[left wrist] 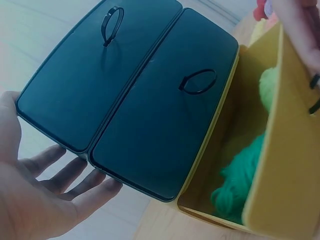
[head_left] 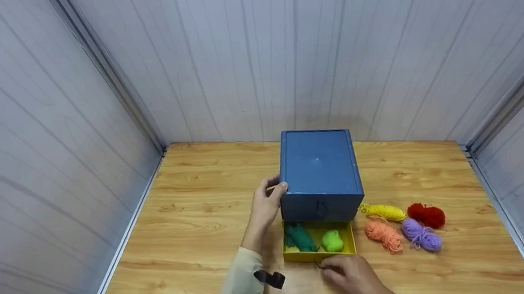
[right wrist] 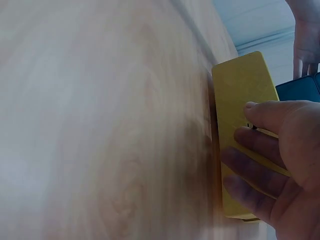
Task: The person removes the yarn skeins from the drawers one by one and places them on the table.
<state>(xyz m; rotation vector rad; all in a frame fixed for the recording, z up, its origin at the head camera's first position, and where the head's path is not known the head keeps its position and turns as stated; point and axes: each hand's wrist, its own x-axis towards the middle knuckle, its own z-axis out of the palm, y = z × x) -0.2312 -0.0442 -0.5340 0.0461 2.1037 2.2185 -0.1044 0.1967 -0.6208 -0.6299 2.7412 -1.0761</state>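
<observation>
A blue drawer cabinet stands on the wooden table, its yellow bottom drawer pulled out at the front. Inside the drawer lie a dark green skein of yarn and a light green skein of yarn. My left hand rests against the cabinet's left side, thumb at the top front corner and fingers extended along the side edge. With thumb and index finger, my right hand pinches the black loop handle on the drawer front; the other fingers lie near the yellow panel.
Right of the cabinet lie a yellow skein, an orange skein, a purple skein and a red skein. Two upper blue drawers with black loop handles are closed. White panel walls border the table.
</observation>
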